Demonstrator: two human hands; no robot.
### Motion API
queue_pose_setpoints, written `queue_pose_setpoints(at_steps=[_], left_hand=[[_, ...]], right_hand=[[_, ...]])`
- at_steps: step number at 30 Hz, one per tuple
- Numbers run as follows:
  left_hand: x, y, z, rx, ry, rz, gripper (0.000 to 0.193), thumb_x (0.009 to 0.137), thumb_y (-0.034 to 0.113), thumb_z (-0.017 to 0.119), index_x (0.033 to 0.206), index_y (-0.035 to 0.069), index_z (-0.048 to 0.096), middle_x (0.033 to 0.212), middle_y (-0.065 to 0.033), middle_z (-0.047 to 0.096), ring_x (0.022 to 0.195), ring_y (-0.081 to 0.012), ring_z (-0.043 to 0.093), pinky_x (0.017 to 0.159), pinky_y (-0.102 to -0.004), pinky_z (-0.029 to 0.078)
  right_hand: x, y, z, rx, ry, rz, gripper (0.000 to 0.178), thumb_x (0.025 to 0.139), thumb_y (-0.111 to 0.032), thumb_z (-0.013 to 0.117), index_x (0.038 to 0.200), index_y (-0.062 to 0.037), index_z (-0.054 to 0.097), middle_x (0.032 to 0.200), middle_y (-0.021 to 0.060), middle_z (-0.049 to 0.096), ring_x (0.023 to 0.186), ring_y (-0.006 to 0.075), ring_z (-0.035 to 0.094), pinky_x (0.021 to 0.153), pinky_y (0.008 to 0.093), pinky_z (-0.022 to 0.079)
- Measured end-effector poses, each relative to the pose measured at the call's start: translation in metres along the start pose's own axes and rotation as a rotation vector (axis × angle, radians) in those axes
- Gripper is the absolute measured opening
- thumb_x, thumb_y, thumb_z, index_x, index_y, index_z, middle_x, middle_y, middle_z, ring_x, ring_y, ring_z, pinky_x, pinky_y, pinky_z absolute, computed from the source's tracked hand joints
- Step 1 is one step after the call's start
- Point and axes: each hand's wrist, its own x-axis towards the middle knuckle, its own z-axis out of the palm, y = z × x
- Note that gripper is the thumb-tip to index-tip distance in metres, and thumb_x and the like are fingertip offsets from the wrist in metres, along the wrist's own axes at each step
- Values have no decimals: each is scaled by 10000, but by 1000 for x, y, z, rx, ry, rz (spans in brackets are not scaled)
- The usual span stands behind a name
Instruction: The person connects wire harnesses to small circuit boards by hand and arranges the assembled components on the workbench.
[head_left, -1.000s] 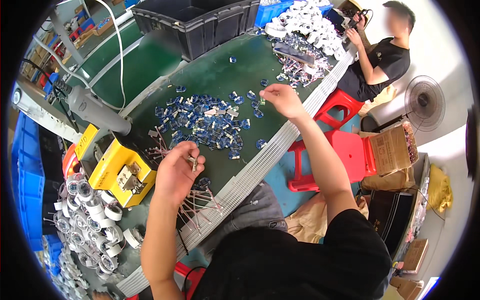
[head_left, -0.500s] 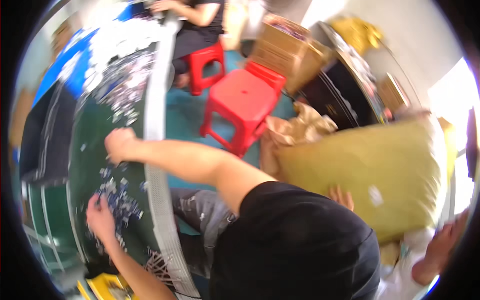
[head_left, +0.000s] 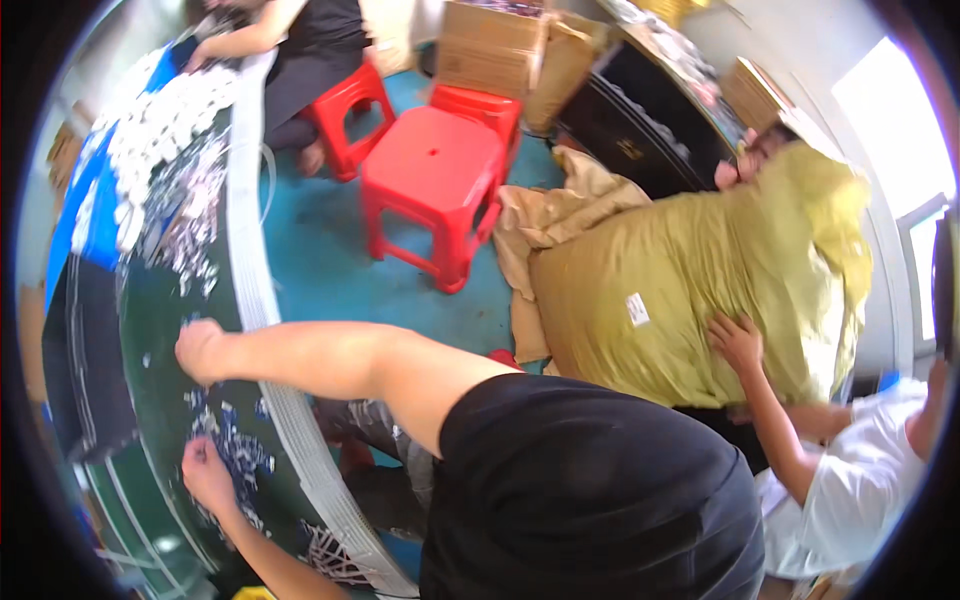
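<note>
Head camera: A worker's two bare hands sit well apart over a green worktable (head_left: 165,400), the left hand (head_left: 208,476) at the blue circuit boards (head_left: 250,460) heaped near the tabletop's middle, the right hand (head_left: 203,352) farther up the table, beyond the heap. Fingers of both are curled; whether either grips anything cannot be told. A white perforated strip (head_left: 250,270) forms the table's near edge, passing beneath the right forearm, while a black crate (head_left: 85,350) bounds the far side. Thin wires (head_left: 335,555) lie against the strip at the lower end. Teal floor (head_left: 325,265) stretches between strip and red stool (head_left: 430,150); a bulky yellow-green sack (head_left: 660,260), touched by a co-worker's hand (head_left: 738,342), takes up the space to the right. A white label (head_left: 637,309) on the sack carries print too small to read.
</note>
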Motion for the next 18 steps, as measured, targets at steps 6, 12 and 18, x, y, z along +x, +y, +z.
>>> queue_pose_setpoints(at_steps=[6,12,18], left_hand=[[5,-15,12,-195,-18,138,181,906,161,656,1006,16,697,913,-190,714,865,-305,709,753,-363,532],[-1,-14,-1,-112,9,109,178,912,158,667,1016,15,685,771,-110,683,651,-187,613,621,-335,490],[-1,0,4,-63,42,127,219,899,211,687,1027,33,692,764,-138,686,640,-226,618,621,-357,484]], right_hand=[[-27,18,-16,-53,82,-85,151,735,-198,742,847,-102,776,858,109,744,870,231,731,721,354,586],[-17,-2,-10,48,42,54,281,730,-182,772,977,-49,752,1008,135,735,976,252,710,811,340,570],[-17,5,-14,-22,16,75,268,784,-236,766,993,-69,757,1042,102,735,988,238,706,805,330,567]])
